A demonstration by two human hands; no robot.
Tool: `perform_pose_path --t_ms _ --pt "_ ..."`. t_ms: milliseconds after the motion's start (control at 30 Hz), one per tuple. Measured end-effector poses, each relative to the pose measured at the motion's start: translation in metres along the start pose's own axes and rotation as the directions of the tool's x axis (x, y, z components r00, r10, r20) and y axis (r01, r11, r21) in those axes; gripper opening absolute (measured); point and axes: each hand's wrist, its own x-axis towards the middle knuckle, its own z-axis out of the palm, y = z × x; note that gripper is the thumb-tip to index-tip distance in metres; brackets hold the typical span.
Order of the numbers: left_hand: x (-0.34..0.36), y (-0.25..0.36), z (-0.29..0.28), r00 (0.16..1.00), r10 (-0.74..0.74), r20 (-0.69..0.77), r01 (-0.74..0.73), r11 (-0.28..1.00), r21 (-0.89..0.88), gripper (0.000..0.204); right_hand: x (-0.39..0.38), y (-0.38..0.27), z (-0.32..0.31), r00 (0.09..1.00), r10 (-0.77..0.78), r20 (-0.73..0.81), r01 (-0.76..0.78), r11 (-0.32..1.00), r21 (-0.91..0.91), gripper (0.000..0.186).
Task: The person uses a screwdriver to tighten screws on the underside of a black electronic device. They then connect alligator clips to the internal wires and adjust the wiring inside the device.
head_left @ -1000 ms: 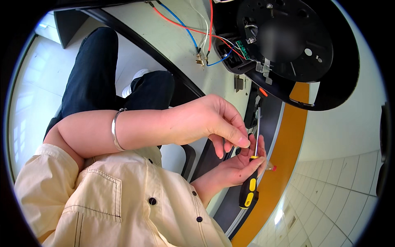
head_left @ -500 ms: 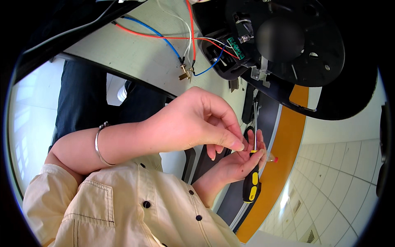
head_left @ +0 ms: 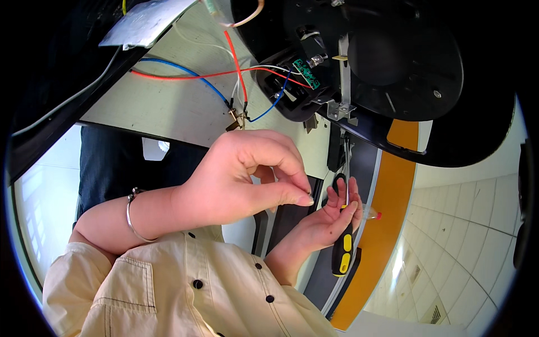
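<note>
Left hand [head_left: 250, 177] presses thumb to forefinger, contents unclear, while right hand [head_left: 325, 226] thumb-pins a screwdriver [head_left: 343, 247] toward twelve o'clock, apparently freeing its spread fingers.

Pale black-edged worktop [head_left: 168, 104], flat orange-brown panel [head_left: 375, 253], white tiled surface [head_left: 460, 241] w/ bit of glare [head_left: 398, 264], kinda shiny whitish floor [head_left: 59, 180].

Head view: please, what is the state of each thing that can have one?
Screwdriver, held, shaft toward the picture's top
Right hand, holding it, fingers partly spread
Left hand, thumb and finger pinched together; anything between is unclear
Black housing, open, inner parts exposed
Green circuit board, uncovered, wires running to it
Bracelet, worn on the left arm
</note>
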Motion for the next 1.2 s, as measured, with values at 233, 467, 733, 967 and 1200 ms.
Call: perform_pose_path --t_ms 233,467,733,967,1200 --pt "0.003 -0.011 0.003 0.985 0.166 -0.043 -0.154 0.969 0.193 0.011 0.002 0.01 -0.006 0.999 -0.05 0.017 0.05 0.999 0.001 0.022" --pt "0.003 -0.015 0.01 0.902 0.431 -0.035 -0.367 0.806 0.465 0.011 0.0 0.013 -0.011 0.99 -0.134 0.042 0.134 0.991 0.011 0.021" --pt "0.041 -0.033 0.047 0.874 0.475 -0.103 -0.394 0.816 0.422 0.011 -0.001 0.009 -0.015 0.982 -0.177 0.068 0.175 0.984 0.04 0.02" --pt "0.092 -0.049 0.067 0.807 0.587 -0.061 -0.504 0.739 0.447 0.007 0.006 0.005 -0.028 0.962 -0.266 0.057 0.265 0.964 0.033 0.019" --pt "0.117 -0.062 0.078 0.801 0.588 -0.112 -0.524 0.779 0.344 0.009 0.004 0.01 -0.033 0.956 -0.286 0.071 0.284 0.958 0.04 0.018"
